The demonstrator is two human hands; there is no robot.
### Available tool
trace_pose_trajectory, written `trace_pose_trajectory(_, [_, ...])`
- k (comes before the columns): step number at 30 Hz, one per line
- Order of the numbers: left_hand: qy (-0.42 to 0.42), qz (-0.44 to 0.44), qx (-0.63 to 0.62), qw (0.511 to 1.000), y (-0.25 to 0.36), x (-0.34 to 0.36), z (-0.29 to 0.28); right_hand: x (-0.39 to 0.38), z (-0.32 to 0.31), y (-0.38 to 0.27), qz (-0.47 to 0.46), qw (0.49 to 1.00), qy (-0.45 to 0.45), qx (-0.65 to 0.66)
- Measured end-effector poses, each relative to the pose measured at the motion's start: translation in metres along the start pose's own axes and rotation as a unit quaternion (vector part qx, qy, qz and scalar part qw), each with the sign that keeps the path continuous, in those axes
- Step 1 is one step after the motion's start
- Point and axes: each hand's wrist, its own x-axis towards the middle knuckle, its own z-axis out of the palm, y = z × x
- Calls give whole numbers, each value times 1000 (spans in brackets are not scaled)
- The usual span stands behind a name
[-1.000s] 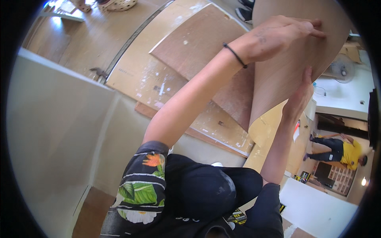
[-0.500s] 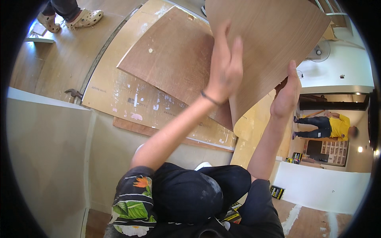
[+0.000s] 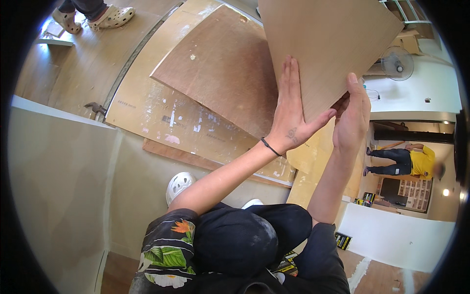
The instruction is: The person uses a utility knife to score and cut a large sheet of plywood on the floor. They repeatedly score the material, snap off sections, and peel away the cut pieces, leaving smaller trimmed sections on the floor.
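The left hand (image 3: pixel 293 115) lies against one board (image 3: pixel 325 46) at upper right, fingers straight; the right hand (image 3: pixel 351 120) has its fingers gripping the edge. One hammer (image 3: pixel 94 106) lies at left.

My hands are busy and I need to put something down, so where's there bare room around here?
The reddish-brown board looks mostly bare left of your left hand, bar a pale speck. The beige surface between the grey panel and the left white shoe looks open too. It's crowded where that hand and your right hand meet the raised board.
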Motion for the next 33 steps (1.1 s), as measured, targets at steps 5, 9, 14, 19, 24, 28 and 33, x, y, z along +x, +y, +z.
trace_pose_trajectory(5, [24, 21, 5, 999, -1, 2, -12, -2, 8, 5, -11, 997, -72, -33])
trace_pose_trajectory(9, [32, -38, -238, 970, 10, 11, -43, -12, 35, 20, -65, 989, -101, -83])
trace_pose_trajectory(14, [75, -185, -317, 927, 17, 12, -136, -55, 98, 58, -257, 922, -147, -249])
trace_pose_trajectory(19, [166, -280, -180, 928, 0, 2, -198, -74, 118, 99, -399, 841, -189, -312])
trace_pose_trajectory(24, [142, -292, -112, 939, -31, -6, -226, -64, 120, 139, -466, 789, -244, -317])
trace_pose_trajectory(28, [126, -321, -87, 934, -46, -17, -239, -62, 126, 162, -465, 797, -266, -279])
trace_pose_trajectory(33, [134, -331, -55, 932, -55, -24, -242, -64, 132, 172, -462, 793, -277, -285])
